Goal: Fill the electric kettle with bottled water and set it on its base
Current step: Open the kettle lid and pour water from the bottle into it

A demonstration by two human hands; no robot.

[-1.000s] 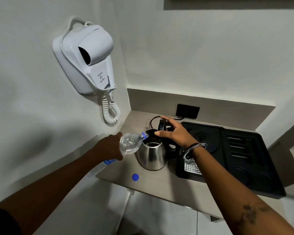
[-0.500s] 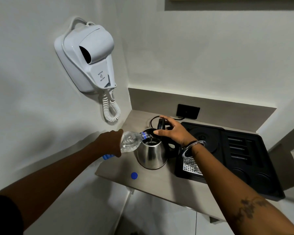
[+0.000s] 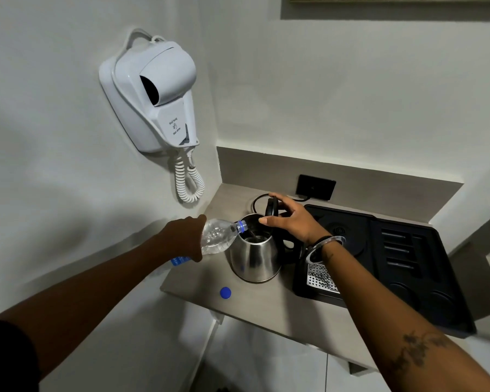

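Note:
A steel electric kettle (image 3: 254, 257) stands on the grey shelf (image 3: 269, 304), left of the black tray. Its black lid (image 3: 272, 207) is tipped up and back, and my right hand (image 3: 293, 220) holds that lid open. My left hand (image 3: 183, 239) grips a clear plastic water bottle (image 3: 218, 239), tilted nearly flat with its blue-ringed neck over the kettle's rim. A thin stream of water runs into the opening. The bottle's blue cap (image 3: 225, 292) lies on the shelf in front of the kettle. The kettle's round base (image 3: 341, 233) sits in the tray, partly hidden by my wrist.
A black tray (image 3: 402, 267) with slots, round wells and a perforated metal drip plate (image 3: 320, 278) fills the shelf's right side. A black wall socket (image 3: 316, 186) with a cord sits behind the kettle. A white wall hair dryer (image 3: 156, 94) hangs at upper left.
My left hand has tipped the bottle flatter and brought its neck over the kettle's opening, and water now pours in. My right hand stays on the lid.

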